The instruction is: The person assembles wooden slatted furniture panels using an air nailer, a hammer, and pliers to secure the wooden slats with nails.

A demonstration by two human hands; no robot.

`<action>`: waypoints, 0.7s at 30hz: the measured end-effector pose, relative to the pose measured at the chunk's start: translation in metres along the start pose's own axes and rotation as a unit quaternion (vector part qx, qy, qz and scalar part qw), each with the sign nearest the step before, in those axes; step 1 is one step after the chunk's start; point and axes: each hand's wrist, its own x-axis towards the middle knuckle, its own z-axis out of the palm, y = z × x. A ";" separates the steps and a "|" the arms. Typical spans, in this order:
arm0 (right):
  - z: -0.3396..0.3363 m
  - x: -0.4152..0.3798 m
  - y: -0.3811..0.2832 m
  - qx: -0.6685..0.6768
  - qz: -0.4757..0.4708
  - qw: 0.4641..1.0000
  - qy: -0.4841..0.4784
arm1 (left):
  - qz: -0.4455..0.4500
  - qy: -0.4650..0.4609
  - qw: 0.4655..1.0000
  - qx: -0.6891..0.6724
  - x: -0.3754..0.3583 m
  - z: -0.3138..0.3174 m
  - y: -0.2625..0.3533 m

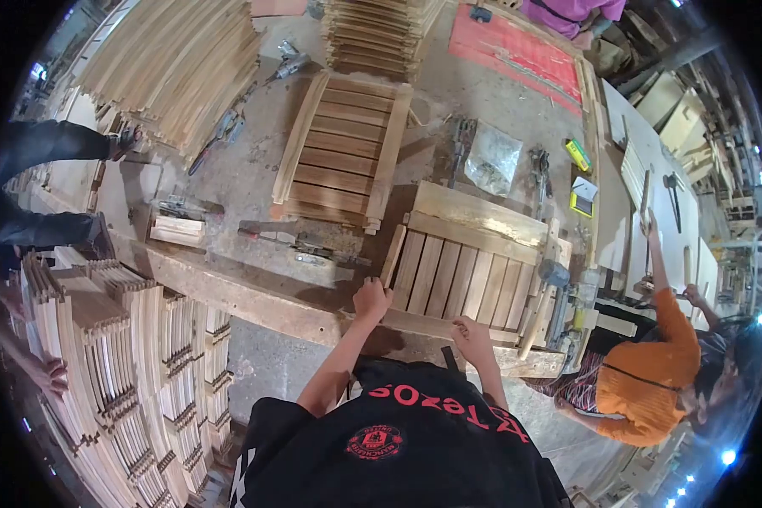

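Observation:
A slatted wooden panel (pixel 455 275) lies on the workbench (pixel 254 292) just in front of me. My left hand (pixel 372 300) is closed at the panel's near left corner, around the lower end of a narrow wooden strip (pixel 394 256). At the panel's near edge is my right hand (pixel 472 340), its fingers curled; whatever they may hold is too small to make out. A wide board (pixel 474 212) runs along the far side of the panel. Beyond it to the left rests a second slatted panel (pixel 339 148). A mallet (pixel 554 273) lies by the panel's right side.
Stacked slats (pixel 178 59) stand at the back left, more wooden parts (pixel 135 364) at the lower left. A plastic bag (pixel 493 158), a yellow box (pixel 582 196) and a drill (pixel 289 61) lie on the bench. A person in orange (pixel 648 381) is at the right; another person's legs (pixel 51 186) show left.

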 end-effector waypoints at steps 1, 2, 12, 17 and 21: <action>-0.001 0.000 0.000 0.008 0.012 1.000 0.008 | 0.007 0.000 1.000 0.002 0.000 -0.001 -0.002; -0.002 0.000 0.000 0.017 0.023 0.999 0.016 | 0.015 0.000 1.000 0.004 0.000 -0.002 -0.004; 0.016 0.011 0.038 -0.034 0.035 0.996 0.073 | 0.122 -0.044 0.991 0.031 0.008 -0.006 -0.010; 0.049 0.023 0.064 -0.117 -0.061 0.970 0.206 | 0.112 -0.164 0.980 0.009 0.027 -0.010 -0.011; 0.063 0.024 0.064 -0.158 -0.008 0.958 0.240 | 0.125 -0.168 0.978 0.016 0.020 -0.024 -0.013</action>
